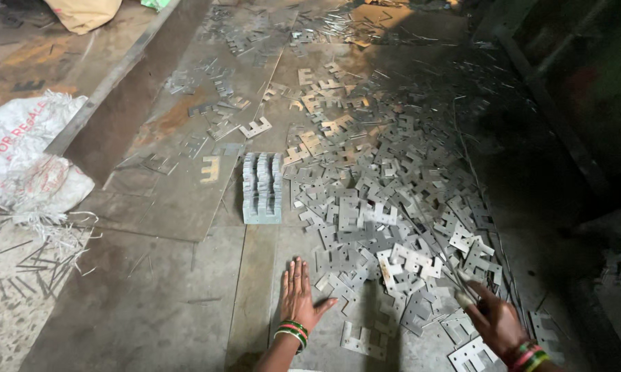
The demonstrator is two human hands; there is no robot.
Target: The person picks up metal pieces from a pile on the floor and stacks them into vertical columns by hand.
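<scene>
dim workshop floor of worn grey metal sheets and stained concrete fills the view, dark along the far right edge. at the left lies a white woven sack with red printing, crumpled and frayed, loose threads and thin metal slivers spilling near it. at the far left a tan sack sits at the top edge. a long metal bar runs diagonally from the far middle toward the white sack.

a wide heap of flat e-shaped metal stampings covers the middle and right of the floor, thinning out toward the far end. just left of the heap stands a neat stack of stampings, set on edge in rows.

the left hand lies flat on the floor, fingers spread and holding nothing, at the near left edge of the heap. the right hand, at the near right, is pinched on a few thin metal pieces over the heap. both wrists wear coloured bangles.
</scene>
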